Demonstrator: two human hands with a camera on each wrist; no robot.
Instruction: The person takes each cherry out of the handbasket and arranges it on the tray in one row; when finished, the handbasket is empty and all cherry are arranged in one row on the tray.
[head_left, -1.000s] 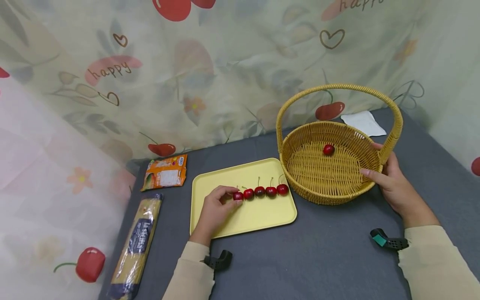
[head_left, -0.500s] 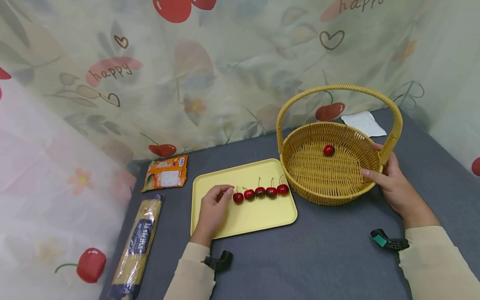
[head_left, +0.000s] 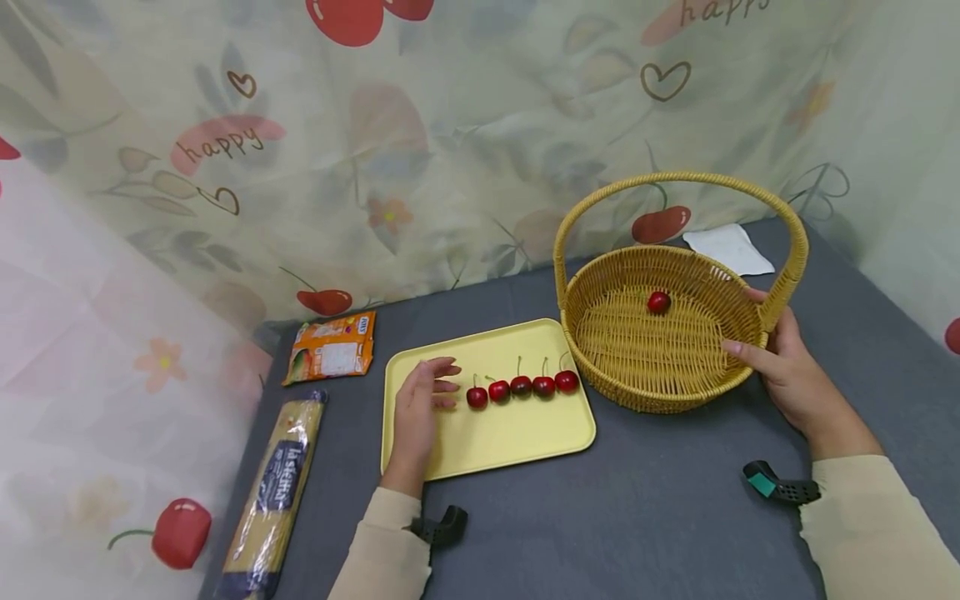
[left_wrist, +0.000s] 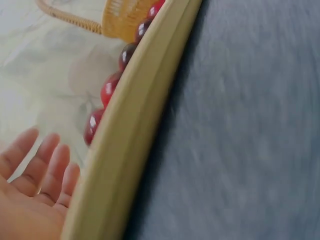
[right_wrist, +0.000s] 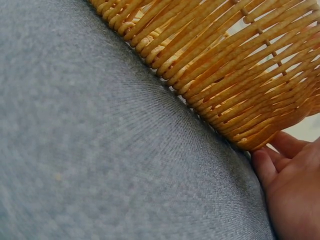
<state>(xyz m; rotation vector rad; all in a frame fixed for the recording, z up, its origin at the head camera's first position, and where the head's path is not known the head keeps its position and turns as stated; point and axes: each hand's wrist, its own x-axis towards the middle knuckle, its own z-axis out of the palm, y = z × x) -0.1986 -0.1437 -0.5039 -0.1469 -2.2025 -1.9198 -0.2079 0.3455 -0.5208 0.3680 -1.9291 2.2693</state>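
On a yellow tray [head_left: 487, 437] several dark red cherries [head_left: 521, 386] stand in a row, stems mostly upward. Just left of the row's leftmost cherry [head_left: 477, 397], my left hand [head_left: 420, 408] hovers over the tray with fingers extended and holds nothing. The left wrist view shows those fingers [left_wrist: 47, 167] spread beside the tray's edge. To the right, my right hand [head_left: 795, 375] grips the side of a woven basket [head_left: 652, 358], thumb over the rim; its other fingers are partly hidden behind the wall. A single cherry [head_left: 658, 302] lies inside the basket.
An orange snack packet [head_left: 330, 347] lies beyond the tray's left side, with a long pack of spaghetti [head_left: 273, 492] nearer. Behind the basket is a white cloth [head_left: 729, 248]. The basket's tall handle [head_left: 682, 177] arches above it. A patterned curtain [head_left: 450, 167] hangs behind the grey table.
My left hand has let go of the leftmost cherry, drawn back a little to the left and straightened its fingers. The right hand has kept its grip on the basket.
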